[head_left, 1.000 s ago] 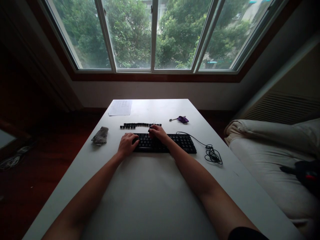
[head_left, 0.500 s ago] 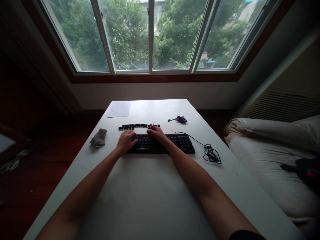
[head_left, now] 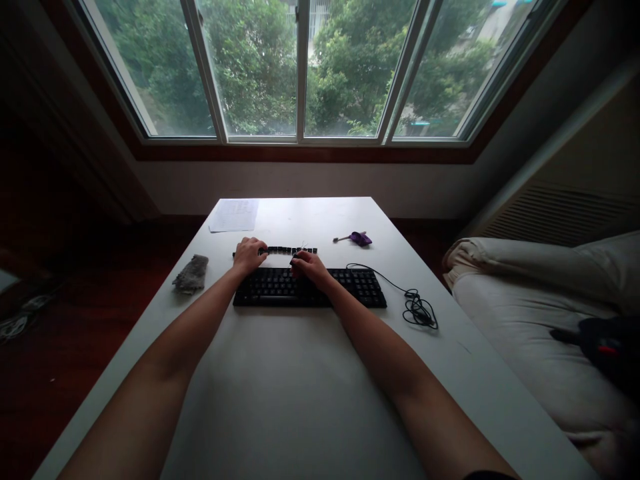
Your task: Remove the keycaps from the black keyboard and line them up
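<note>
While the right hand (head_left: 311,266) is pinching a dark object (head_left: 294,259), the left hand (head_left: 248,255), its fingers' grip unclear, is covering part of the key row (head_left: 285,251) beyond the parallel keyboard (head_left: 270,285).

The left arm (head_left: 175,343) and right arm (head_left: 400,363) are slanting forward and inward. The left hand (head_left: 250,255) is lying palm down, its fingers bending rightward. The right hand (head_left: 310,266), slightly nearer the body, is curling leftward, fingertips pinching. The hands are pointing inward, apart.
</note>
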A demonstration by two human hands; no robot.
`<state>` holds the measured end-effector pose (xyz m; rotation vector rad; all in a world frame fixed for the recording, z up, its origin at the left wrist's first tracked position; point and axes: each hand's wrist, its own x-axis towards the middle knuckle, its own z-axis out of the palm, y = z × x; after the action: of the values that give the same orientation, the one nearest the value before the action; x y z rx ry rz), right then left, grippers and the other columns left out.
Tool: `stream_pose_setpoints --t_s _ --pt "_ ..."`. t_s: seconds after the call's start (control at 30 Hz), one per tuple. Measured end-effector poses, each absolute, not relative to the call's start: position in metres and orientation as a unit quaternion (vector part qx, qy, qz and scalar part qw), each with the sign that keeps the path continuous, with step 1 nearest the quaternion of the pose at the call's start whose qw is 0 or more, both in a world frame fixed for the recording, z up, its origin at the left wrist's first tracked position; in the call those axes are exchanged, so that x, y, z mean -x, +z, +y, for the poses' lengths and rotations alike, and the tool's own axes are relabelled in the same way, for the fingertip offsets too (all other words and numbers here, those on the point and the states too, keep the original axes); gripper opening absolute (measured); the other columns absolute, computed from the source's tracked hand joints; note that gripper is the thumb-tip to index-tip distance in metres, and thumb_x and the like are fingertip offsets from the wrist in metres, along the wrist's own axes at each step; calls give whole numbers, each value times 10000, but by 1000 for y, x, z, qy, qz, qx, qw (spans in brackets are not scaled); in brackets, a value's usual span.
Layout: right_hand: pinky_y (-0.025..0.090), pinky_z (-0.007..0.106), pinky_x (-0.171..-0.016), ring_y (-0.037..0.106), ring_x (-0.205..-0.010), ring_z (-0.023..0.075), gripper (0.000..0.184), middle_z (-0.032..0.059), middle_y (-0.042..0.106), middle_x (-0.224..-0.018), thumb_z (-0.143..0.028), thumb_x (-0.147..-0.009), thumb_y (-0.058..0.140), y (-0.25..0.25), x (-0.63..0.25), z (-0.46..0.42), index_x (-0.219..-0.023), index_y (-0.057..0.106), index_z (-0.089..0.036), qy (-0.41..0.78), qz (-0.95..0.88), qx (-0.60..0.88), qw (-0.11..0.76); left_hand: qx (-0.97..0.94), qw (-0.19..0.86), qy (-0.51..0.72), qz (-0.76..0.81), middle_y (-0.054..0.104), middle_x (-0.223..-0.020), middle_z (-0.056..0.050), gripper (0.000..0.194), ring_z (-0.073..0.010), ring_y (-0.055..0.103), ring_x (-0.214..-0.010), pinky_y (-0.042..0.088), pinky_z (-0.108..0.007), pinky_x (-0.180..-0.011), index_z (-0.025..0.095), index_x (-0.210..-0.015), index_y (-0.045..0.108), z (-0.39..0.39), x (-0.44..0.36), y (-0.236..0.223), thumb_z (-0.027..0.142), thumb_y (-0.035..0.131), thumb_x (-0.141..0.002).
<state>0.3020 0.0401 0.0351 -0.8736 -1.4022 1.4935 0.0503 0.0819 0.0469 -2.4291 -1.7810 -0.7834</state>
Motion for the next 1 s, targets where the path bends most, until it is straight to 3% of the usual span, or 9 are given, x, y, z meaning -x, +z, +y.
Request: stream_pose_setpoints --t_s 0.43,1.0 --pt "546 268 -528 654 -535 155 333 -4 684 -640 -467 -745 731 42 -301 35 -832 573 -188 603 -564 353 441 774 25 -156 -613 654 -1062 -80 202 -322 481 -1105 401 -446 -913 277 -990 713 90 -53 40 351 639 -817" --pt "554 280 -546 667 -560 165 325 2 693 -665 -460 -757 722 35 -302 38 -854 578 -185 599 -572 351 437 773 15 -129 -621 641 -1061 -85 205 -335 488 -1094 407 -463 -916 274 -949 699 97 -46 39 376 672 -774"
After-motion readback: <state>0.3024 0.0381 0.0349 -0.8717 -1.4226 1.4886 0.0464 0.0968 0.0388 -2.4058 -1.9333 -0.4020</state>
